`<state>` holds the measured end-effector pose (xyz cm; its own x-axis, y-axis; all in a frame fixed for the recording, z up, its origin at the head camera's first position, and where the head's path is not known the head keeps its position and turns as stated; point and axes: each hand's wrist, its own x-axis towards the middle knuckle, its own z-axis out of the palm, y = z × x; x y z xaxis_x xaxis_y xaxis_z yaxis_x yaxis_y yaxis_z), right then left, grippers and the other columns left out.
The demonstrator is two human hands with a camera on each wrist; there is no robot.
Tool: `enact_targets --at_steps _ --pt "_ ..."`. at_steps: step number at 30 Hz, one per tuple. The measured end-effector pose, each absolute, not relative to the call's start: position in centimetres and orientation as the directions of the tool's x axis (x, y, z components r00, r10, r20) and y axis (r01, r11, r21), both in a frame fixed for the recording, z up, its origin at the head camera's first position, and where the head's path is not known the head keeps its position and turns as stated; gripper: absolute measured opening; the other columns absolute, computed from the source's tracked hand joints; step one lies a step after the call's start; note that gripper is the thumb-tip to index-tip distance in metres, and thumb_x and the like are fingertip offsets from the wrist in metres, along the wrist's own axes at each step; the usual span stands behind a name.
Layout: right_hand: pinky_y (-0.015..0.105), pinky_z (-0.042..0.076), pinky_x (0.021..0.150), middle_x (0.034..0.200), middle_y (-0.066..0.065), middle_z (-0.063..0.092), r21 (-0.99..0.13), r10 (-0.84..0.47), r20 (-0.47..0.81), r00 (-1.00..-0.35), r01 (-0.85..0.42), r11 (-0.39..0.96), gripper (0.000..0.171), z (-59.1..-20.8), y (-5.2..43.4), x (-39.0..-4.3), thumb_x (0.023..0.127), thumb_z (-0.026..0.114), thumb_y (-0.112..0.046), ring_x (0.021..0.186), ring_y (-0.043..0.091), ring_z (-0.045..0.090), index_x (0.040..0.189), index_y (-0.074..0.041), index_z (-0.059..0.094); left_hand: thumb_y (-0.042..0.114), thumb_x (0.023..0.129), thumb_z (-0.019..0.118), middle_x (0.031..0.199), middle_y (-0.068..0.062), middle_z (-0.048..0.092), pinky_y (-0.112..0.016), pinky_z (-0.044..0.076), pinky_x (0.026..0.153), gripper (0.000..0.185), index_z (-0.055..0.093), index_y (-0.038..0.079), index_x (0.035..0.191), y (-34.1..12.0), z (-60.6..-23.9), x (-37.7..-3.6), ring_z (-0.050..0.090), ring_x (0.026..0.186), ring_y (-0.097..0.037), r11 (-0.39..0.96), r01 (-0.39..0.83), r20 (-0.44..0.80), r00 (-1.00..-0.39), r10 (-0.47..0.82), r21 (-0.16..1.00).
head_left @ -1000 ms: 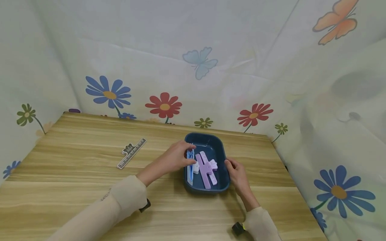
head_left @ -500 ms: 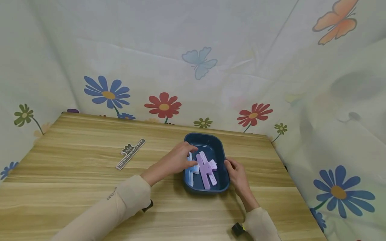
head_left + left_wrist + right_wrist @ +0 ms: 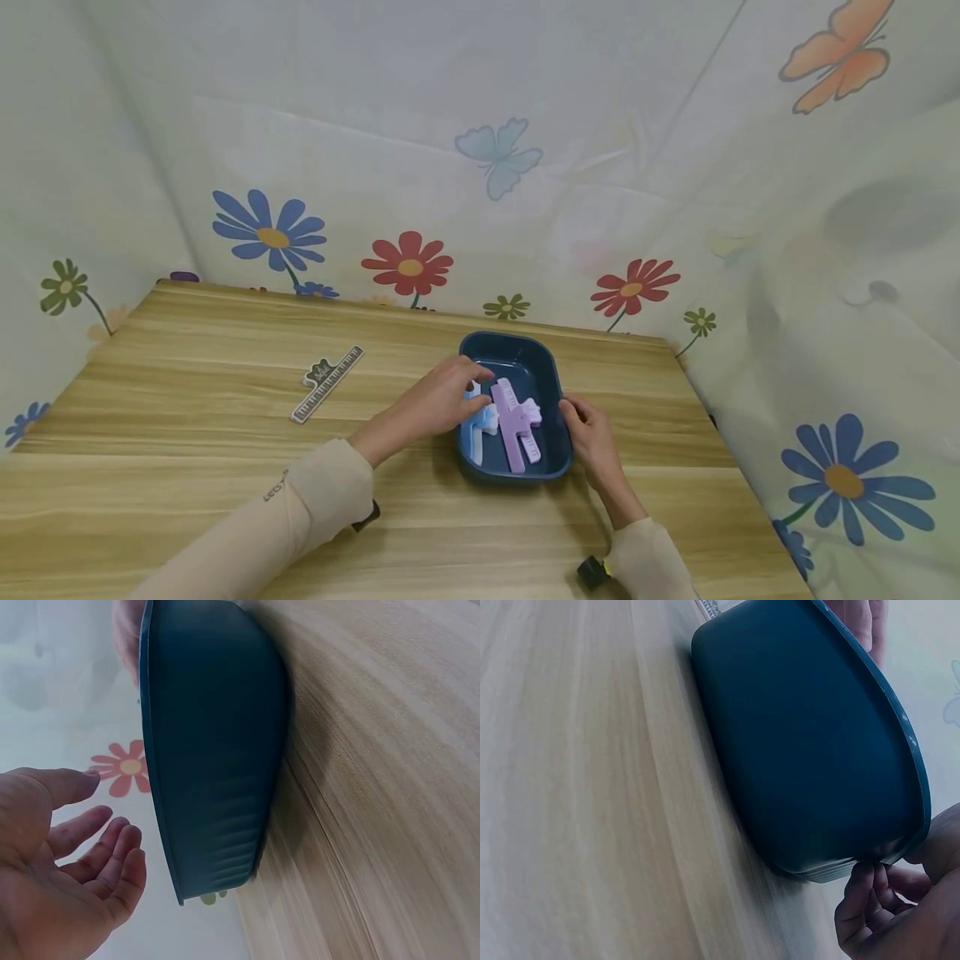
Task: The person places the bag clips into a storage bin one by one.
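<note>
A dark blue plastic basin [image 3: 536, 354] stands on the table. In it, a light blue clip [image 3: 476, 443] lies along the left wall, and a purple clip [image 3: 513, 433] crosses over a paler lilac one [image 3: 532, 448] with piano-key markings. My left hand [image 3: 447, 398] hovers over the basin's left rim, thumb and index finger apart above the blue clip, which they partly cover. Seen from the left wrist, that hand [image 3: 71, 862] holds nothing. With thumb and bent fingers my right hand [image 3: 591, 429] pinches the right rim; the right wrist view shows this hand [image 3: 900, 907] at the basin's corner.
A black-and-white piano-key clip [image 3: 327, 383] lies on the wooden table [image 3: 187, 400], left of the basin. Behind the table hangs a pale cloth [image 3: 337, 167] printed with flowers and butterflies. Another cloth panel borders the right edge.
The blue clip, between the left fingers a second ago, has been let go and now lies flatter in the basin. The left hand shifted slightly; the right hand keeps its place.
</note>
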<state>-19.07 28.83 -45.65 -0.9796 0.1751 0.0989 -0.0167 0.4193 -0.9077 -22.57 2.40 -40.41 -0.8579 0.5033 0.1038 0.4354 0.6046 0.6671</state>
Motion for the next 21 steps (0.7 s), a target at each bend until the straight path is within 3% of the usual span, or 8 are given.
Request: enact_targets --at_steps 5,12,21 --pt "0.024 0.052 0.083 0.122 0.029 0.067 -0.913 0.179 0.095 -0.979 -0.014 0.409 0.031 -45.4 28.5 -18.9 0.107 0.056 -0.010 0.107 0.036 0.063 0.128 0.012 0.065 0.022 0.098 0.074 0.123 -0.010 0.064 -0.035 0.058 0.089 0.040 0.067 0.009 0.135 1.8 -40.6 -22.4 0.062 0.110 -0.025 0.598 0.408 0.100 -0.872 0.480 0.689" --pt "0.019 0.050 0.083 0.125 0.025 0.068 -0.906 0.195 0.116 -0.974 -0.023 0.423 0.033 -46.4 29.0 -19.2 0.107 0.057 -0.015 0.107 0.030 0.064 0.129 0.007 0.067 0.020 0.097 0.074 0.127 -0.006 0.065 -0.033 0.058 0.088 0.039 0.067 0.009 0.135 0.1 -40.7 -22.3 0.061 0.110 -0.021 0.613 0.372 0.117 -0.902 0.415 0.697" --pt "0.020 0.050 0.083 0.124 0.025 0.068 -0.905 0.190 0.123 -0.974 -0.032 0.424 0.034 -46.3 28.9 -19.2 0.107 0.058 -0.016 0.107 0.029 0.064 0.129 0.008 0.067 0.020 0.099 0.071 0.131 -0.007 0.065 -0.039 0.057 0.093 0.039 0.066 0.009 0.136 -2.9 -40.9 -22.5 0.061 0.112 -0.023 0.595 0.368 0.160 -0.914 0.374 0.714"
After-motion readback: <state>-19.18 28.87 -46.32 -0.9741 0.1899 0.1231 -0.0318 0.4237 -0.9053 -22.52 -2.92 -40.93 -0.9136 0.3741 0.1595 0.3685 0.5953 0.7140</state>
